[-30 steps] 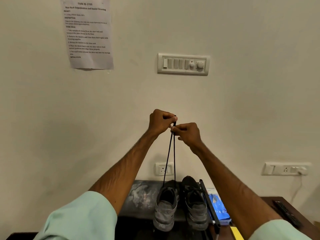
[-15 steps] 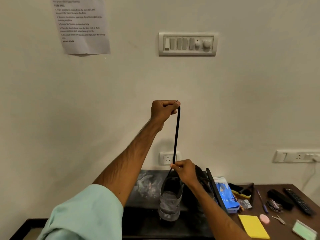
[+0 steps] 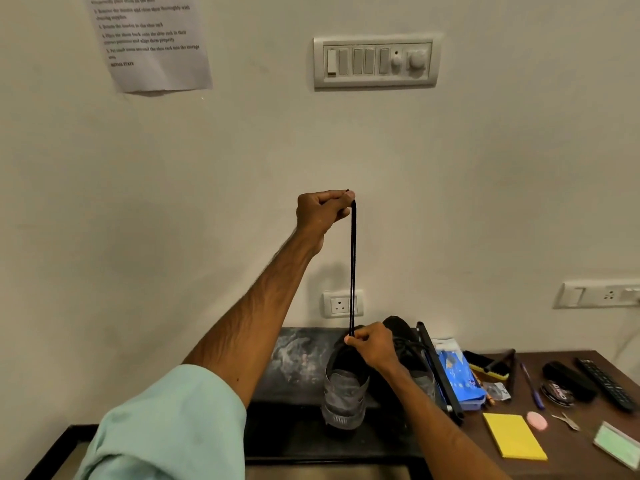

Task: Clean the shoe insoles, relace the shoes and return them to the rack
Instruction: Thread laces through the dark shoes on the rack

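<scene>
High above the worktop [image 3: 294, 420], the left grip [image 3: 322, 213] is pinching the top of the black lace [image 3: 353, 271], holding both strands taut; down at the opening of the grey shoe [image 3: 344, 396], the right grip [image 3: 372, 348] is pinching the same lace; that shoe is standing on the dark worktop, just beside the second shoe [image 3: 398, 329].

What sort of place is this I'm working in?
Likely a room in a home or small office: a painted wall with a switch panel and socket, a printed sheet taped up, and a wooden table holding a remote and sticky notes.
</scene>
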